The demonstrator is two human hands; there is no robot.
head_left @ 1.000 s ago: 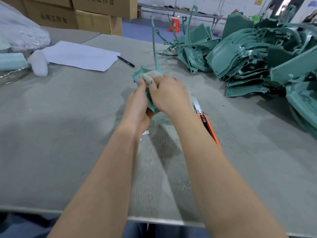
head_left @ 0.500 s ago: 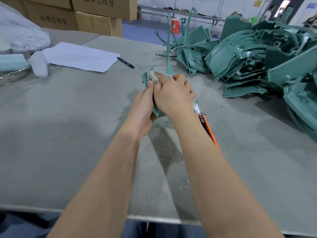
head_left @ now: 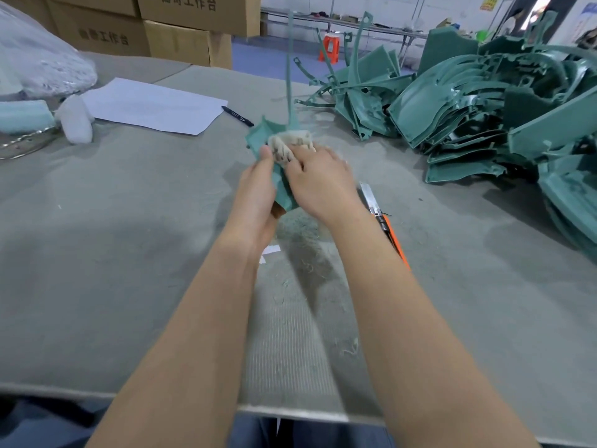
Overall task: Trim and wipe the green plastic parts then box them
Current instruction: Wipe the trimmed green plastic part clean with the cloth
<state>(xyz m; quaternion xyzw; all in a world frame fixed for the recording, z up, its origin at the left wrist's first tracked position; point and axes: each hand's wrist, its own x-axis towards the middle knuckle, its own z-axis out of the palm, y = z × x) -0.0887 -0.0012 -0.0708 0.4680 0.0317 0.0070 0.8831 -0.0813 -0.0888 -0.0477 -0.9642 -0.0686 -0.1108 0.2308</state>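
A green plastic part with a long thin stem pointing up is held above the middle of the table. My left hand grips its lower body from the left, thumb up along the edge. My right hand holds a dirty white cloth pressed against the part's face. A big heap of similar green parts lies at the back right of the table.
An orange-handled utility knife with its blade out lies just right of my right wrist. A paper sheet, a black pen and a white foam piece sit at the back left. Cardboard boxes stand behind. Plastic shavings dot the grey table.
The part and both hands shifted slightly left and its stem tilted as the cloth rubbed over the part's face. The knife has not moved.
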